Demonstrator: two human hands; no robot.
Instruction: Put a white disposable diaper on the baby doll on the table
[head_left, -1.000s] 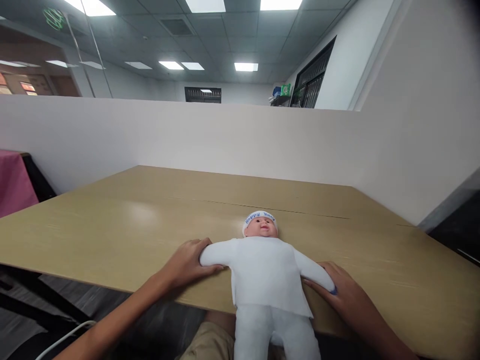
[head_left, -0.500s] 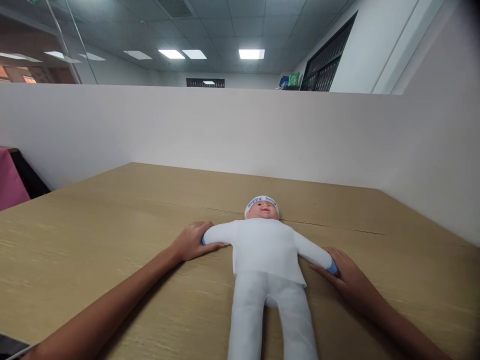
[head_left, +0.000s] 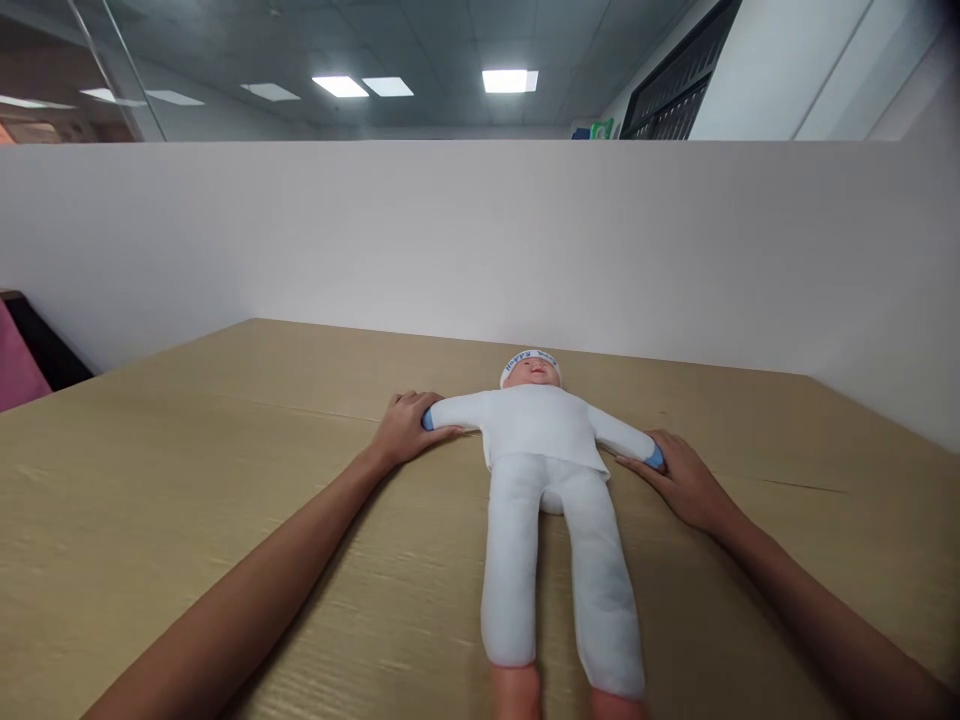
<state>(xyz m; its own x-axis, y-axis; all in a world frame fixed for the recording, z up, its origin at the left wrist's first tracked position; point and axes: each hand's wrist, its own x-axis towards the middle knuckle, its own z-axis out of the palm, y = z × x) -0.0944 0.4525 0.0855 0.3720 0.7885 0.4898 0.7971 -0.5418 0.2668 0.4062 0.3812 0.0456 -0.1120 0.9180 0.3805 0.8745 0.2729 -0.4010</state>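
Observation:
A baby doll (head_left: 544, 425) in a white top and white trousers lies on its back, head toward the far wall. It wears a white headband with blue lettering, and its sleeves end in blue cuffs. My left hand (head_left: 409, 425) is closed around the doll's cuff on the left, thumb laid along the underside of the sleeve. On the other side my right hand (head_left: 679, 480) grips the opposite cuff. Both doll arms are stretched out sideways. The legs lie slightly apart, with bare reddish lower legs cut off by the bottom of the view.
The doll rests on a wide wood-coloured tabletop (head_left: 300, 560) with a thin seam. A white partition wall (head_left: 390, 240) rises behind it and along the right. At the far left hang pink cloth (head_left: 16, 360) and something black (head_left: 52, 345).
The doll and both hands now appear farther up the view, away from me, and the doll's lower legs have come into sight. The camera view has shifted too. Both grips stay the same.

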